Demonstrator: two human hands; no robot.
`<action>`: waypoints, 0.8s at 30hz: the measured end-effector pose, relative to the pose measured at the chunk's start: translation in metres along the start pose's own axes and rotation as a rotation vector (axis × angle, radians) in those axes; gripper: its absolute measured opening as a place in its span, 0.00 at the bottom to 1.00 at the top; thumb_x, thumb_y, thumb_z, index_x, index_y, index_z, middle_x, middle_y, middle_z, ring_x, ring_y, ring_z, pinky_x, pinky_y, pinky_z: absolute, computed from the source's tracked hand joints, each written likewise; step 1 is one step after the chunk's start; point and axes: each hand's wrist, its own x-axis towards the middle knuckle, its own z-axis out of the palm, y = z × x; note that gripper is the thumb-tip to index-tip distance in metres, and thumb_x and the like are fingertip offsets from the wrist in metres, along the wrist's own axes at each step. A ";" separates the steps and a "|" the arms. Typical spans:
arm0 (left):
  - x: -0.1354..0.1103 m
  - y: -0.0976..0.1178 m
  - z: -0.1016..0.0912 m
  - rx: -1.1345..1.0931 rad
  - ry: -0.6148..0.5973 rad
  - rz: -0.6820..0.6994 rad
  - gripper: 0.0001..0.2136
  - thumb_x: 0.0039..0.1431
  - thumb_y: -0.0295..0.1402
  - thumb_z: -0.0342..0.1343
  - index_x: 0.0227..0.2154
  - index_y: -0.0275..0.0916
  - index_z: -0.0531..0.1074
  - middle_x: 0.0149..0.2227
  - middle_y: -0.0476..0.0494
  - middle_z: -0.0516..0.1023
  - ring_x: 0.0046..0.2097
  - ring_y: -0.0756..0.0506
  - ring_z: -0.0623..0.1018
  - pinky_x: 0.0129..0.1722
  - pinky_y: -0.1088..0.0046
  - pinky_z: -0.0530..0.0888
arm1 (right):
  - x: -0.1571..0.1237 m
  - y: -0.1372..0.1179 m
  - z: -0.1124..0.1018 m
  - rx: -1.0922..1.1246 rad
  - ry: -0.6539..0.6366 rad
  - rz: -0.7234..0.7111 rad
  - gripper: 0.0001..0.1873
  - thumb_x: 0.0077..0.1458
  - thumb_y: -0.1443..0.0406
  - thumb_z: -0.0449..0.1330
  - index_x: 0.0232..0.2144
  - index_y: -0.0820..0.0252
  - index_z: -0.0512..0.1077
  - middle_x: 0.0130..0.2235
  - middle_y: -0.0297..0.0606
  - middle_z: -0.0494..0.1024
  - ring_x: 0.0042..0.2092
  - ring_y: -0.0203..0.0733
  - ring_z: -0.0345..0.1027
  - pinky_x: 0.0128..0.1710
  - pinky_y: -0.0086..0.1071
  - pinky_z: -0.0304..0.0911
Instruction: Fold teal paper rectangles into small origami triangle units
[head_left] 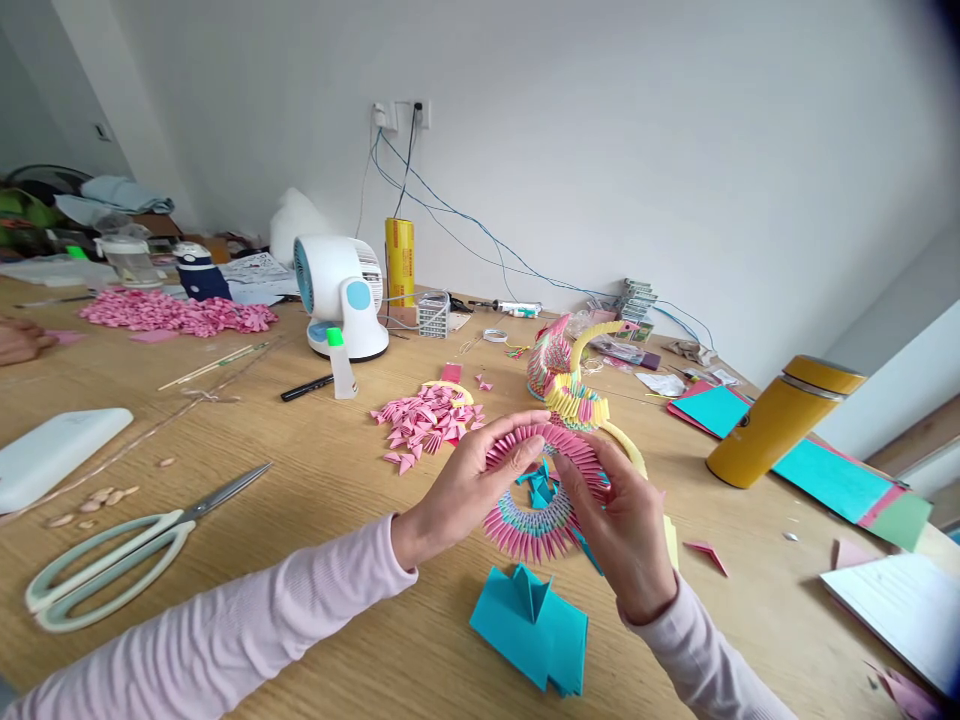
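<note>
Both my hands grip a ring of folded paper pieces (534, 533), pink on its outer edge with blue and pale rows inside. My left hand (491, 465) holds its far left side, thumb on top. On the far right side my right hand (615, 500) pinches it with thumb and fingers. Small blue folded pieces (541, 487) show through the ring's open middle. Just in front lies a stack of blue folded papers (529, 630). Beyond the hands stands a folded-paper figure (551, 360) in pink, yellow and blue. A pile of pink folded pieces (424, 420) lies to the left.
Scissors (150, 550) and a white power bank (60, 455) lie at left. A white fan (341, 295), a glue bottle (341, 365) and a yellow flask (784, 420) stand around. Another person's hand (22, 340) is at the far left edge, near a big pink pile (176, 312).
</note>
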 end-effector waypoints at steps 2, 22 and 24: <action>0.000 -0.001 0.001 0.022 -0.007 0.035 0.15 0.63 0.37 0.51 0.50 0.43 0.70 0.55 0.46 0.71 0.58 0.43 0.67 0.58 0.62 0.64 | 0.000 -0.002 -0.001 0.007 -0.015 0.018 0.12 0.58 0.63 0.57 0.45 0.57 0.72 0.43 0.42 0.78 0.42 0.44 0.73 0.37 0.36 0.71; 0.002 0.001 0.000 -0.175 -0.047 -0.046 0.15 0.64 0.39 0.48 0.51 0.41 0.68 0.54 0.44 0.71 0.53 0.43 0.72 0.51 0.63 0.71 | 0.001 -0.006 -0.004 0.016 -0.043 0.081 0.17 0.56 0.62 0.59 0.49 0.58 0.68 0.38 0.41 0.79 0.34 0.41 0.74 0.31 0.32 0.70; 0.001 0.005 -0.001 -0.092 -0.026 -0.002 0.15 0.63 0.37 0.50 0.51 0.42 0.68 0.55 0.44 0.70 0.54 0.43 0.71 0.53 0.63 0.69 | 0.001 -0.006 -0.004 0.016 -0.060 0.070 0.15 0.57 0.63 0.58 0.47 0.58 0.70 0.36 0.40 0.80 0.32 0.40 0.74 0.31 0.33 0.71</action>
